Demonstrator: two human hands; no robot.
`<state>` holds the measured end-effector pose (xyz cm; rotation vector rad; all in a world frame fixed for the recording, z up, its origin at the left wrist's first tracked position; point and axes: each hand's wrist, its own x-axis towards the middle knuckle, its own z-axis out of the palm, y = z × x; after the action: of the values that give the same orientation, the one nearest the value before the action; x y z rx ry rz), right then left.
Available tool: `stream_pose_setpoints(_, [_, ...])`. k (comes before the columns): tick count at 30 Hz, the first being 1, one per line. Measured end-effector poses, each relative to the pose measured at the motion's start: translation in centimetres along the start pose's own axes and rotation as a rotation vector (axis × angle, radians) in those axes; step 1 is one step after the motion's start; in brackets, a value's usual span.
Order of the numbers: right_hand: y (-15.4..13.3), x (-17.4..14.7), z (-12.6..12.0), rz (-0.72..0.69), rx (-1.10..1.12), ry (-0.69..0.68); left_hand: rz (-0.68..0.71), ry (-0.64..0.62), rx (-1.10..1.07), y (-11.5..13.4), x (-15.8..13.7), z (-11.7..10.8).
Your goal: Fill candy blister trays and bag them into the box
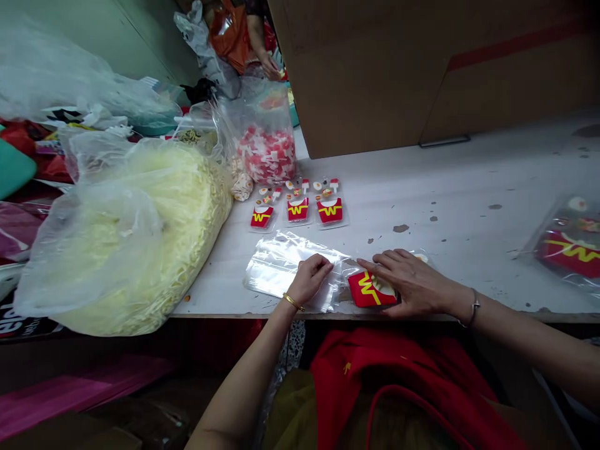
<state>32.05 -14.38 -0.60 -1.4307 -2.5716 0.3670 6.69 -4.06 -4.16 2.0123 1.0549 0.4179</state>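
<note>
On the white table lies a stack of clear plastic bags (269, 269). My left hand (310, 279), with a gold bracelet at the wrist, pinches the edge of a clear bag at the right end of this stack. My right hand (412, 282) spans a clear pack with a red fries-box piece (362, 290) bearing a yellow zigzag. Its fingers lie over the top and its thumb is at the near edge. Small pieces in the pack are mostly hidden under the palm. The pack's left end meets the bag near my left fingers.
Three similar packs (297, 209) lie beyond the bags. A large bag of pale yellow pieces (187, 250) fills the left, with a bag of red and white pieces (269, 153) behind. A cardboard box (365, 81) stands at the back. Another pack (569, 250) is at far right. A co-worker's hand (269, 65) shows at the back.
</note>
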Motion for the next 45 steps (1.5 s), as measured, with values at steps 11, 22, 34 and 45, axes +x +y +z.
stream_pose_setpoints(11, [0.4,0.3,0.8,0.075,-0.049,-0.022,0.074,-0.12,-0.139,-0.6,2.3,-0.5])
stream_pose_setpoints(22, [-0.4,2.3,1.2,0.053,-0.067,-0.075,0.255,-0.12,0.066,0.8,2.1,-0.8])
stream_pose_setpoints(34, [-0.9,2.1,2.0,0.131,-0.092,-0.034,0.284,0.035,0.609,3.4,-0.8,2.4])
stream_pose_setpoints(45, [-0.7,2.3,2.4,0.299,-0.11,0.02,0.057,0.035,0.714,2.4,-2.4,1.9])
